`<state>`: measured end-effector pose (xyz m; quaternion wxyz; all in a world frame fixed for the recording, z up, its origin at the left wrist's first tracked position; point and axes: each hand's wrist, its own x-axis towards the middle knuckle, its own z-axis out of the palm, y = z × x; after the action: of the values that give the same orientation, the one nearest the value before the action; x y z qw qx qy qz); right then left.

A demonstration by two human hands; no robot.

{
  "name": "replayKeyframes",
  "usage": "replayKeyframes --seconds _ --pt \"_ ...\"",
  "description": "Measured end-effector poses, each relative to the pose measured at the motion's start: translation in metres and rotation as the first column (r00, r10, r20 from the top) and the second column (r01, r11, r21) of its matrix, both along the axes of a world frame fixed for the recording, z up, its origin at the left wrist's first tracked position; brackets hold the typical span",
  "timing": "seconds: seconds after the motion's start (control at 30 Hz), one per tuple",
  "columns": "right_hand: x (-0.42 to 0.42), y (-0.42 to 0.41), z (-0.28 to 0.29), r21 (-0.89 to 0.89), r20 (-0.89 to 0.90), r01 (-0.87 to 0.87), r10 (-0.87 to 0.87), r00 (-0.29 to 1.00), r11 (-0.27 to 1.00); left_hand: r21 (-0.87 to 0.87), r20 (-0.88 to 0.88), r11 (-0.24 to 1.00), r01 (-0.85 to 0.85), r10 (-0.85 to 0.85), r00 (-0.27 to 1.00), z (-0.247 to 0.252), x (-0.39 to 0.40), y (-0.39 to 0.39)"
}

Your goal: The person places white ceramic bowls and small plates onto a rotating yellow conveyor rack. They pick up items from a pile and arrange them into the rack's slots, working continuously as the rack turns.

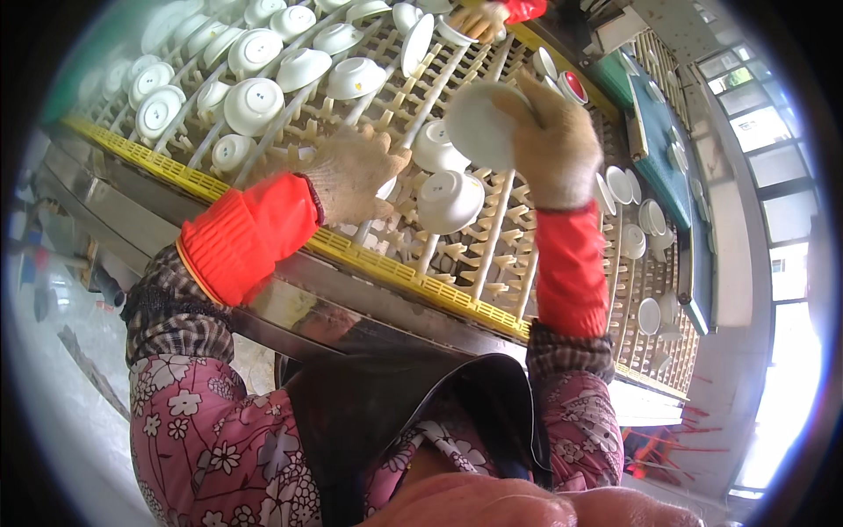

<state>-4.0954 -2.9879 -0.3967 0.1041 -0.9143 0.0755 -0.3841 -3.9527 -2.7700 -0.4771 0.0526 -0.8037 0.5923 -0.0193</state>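
Observation:
My right hand [556, 141], in a tan glove with a red sleeve cover, holds a white plate [484, 125], blurred, above the pegged conveyor rack [490, 230]. My left hand [355, 171], gloved alike, is low over the rack with its fingers spread. A small white dish [386, 189] shows partly behind its fingers; whether the hand grips it cannot be told. Just right of that hand an upside-down white bowl [451, 201] rests on the pegs, with another bowl [436, 145] behind it, partly under the plate.
Many upturned white bowls [253, 105] stand on the rack at left. A yellow edge strip [402, 277] runs along the near side. Another person's gloved hand [481, 20] touches a bowl at the top. More dishes [652, 217] and green panels [658, 158] are at right.

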Motion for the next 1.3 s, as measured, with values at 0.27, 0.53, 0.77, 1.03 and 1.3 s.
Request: replayKeyframes --seconds 0.27,0.53,0.77,1.03,1.3 --pt "-0.017 0.025 -0.061 -0.125 -0.420 -0.340 0.261 0.869 0.932 0.010 -0.087 1.000 0.021 -0.020 0.996 0.001 0.000 -0.001" --pt "-0.168 -0.046 -0.115 0.056 -0.216 0.073 -0.059 0.975 0.996 -0.278 -0.025 0.951 0.134 -0.146 0.989 -0.003 -0.028 -0.024" --pt "-0.152 -0.041 -0.124 0.322 -0.055 -0.042 0.063 0.996 0.946 -0.202 0.256 0.970 0.134 -0.080 0.963 -0.031 -0.093 -0.080" --pt "-0.168 -0.028 -0.123 0.196 -0.210 -0.064 0.106 0.972 0.979 0.032 0.334 0.998 -0.050 0.037 0.942 -0.008 -0.113 -0.105" --pt "-0.182 -0.034 -0.124 0.164 -0.315 -0.064 0.114 0.942 0.984 -0.330 -0.021 0.914 -0.235 0.241 0.970 0.006 -0.034 -0.089"
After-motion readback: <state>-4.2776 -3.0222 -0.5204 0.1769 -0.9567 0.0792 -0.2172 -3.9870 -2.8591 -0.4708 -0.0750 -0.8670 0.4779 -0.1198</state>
